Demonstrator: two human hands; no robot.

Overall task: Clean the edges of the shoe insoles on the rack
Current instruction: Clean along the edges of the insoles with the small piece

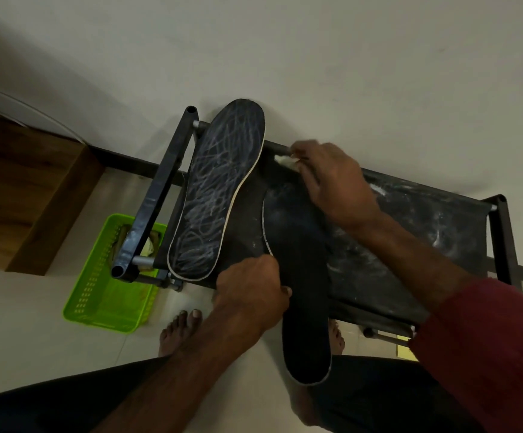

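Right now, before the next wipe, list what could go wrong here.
1. The plain insole juts past the rack front; if the left hand gripping its edge slips, it could tip to the floor.
2. The right hand holds a white wad close beside the scribbled insole, which lies loose and could be knocked off.
3. White smears on the rack may dirty cleaned edges again.
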